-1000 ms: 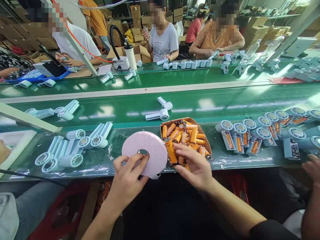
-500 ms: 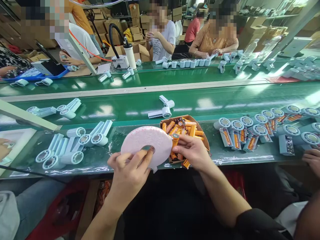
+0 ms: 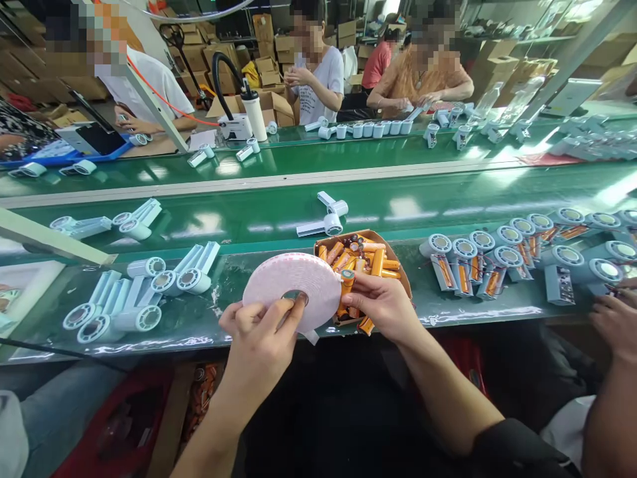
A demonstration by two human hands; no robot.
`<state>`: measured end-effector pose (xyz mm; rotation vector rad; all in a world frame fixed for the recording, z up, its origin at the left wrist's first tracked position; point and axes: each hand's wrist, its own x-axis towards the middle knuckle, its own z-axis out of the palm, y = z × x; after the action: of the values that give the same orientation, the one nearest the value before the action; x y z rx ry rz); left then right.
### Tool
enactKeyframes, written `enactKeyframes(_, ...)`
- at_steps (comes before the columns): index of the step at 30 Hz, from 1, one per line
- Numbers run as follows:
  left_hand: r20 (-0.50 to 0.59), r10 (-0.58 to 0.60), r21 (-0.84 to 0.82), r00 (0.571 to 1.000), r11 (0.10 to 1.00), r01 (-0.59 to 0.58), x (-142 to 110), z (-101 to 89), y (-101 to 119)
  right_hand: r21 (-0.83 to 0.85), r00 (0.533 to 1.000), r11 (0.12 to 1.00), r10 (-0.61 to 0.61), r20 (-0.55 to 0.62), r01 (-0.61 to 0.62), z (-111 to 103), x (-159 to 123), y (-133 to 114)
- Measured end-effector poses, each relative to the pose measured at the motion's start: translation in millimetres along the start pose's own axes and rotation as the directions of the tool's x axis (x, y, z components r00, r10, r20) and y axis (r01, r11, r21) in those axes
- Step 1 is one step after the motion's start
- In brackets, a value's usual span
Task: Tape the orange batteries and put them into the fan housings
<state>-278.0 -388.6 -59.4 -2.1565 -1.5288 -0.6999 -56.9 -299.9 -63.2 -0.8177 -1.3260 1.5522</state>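
My left hand is closed on a large white roll of tape, with fingers at its centre hole. A short loose end hangs from the roll's lower edge. Between the thumb and fingers of my right hand is an orange battery, held upright against the right edge of the roll. Just behind it sits a cardboard box full of similar orange batteries. Whether tape sticks to the battery I cannot tell.
Pale blue fan housings lie in a cluster at the left. More housings with batteries fitted stand at the right, near a co-worker's hand. Beyond the bench runs a green conveyor belt, with several people seated across it.
The view has shifted slightly. Both hands keep their hold on the roll and the battery. The tape's loose end has swung a little to the right, and the co-worker's hand reaches further in.
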Motion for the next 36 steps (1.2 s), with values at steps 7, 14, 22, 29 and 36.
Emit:
enactKeyframes(7,0.0,0.102,0.059,0.995,0.993,-0.102,14,-8.7,-14,-0.07,0.998,0.997,0.038,0.047,-0.035,-12,13,-14)
enactKeyframes(14,-0.224,-0.214,-0.082,0.951,0.976,0.2,6,15.3,23,0.328,0.923,0.93,-0.031,-0.384,0.167,37,1,23)
enactKeyframes(22,0.347,-0.306,-0.101,0.887,0.928,0.359,-61,31.6,-27,-0.043,0.704,0.863,-0.438,-0.558,0.503,-53,27,-33)
enactKeyframes(29,-0.056,-0.189,-0.433,0.98,0.889,0.147,-1,19.1,-34,-0.216,0.996,0.974,-0.075,-0.048,0.063,-7,-13,5)
enactKeyframes(36,-0.23,0.215,-0.437,0.949,0.849,-0.298,78,23.8,6,-0.339,0.998,0.939,-0.041,0.047,0.054,-11,-18,2)
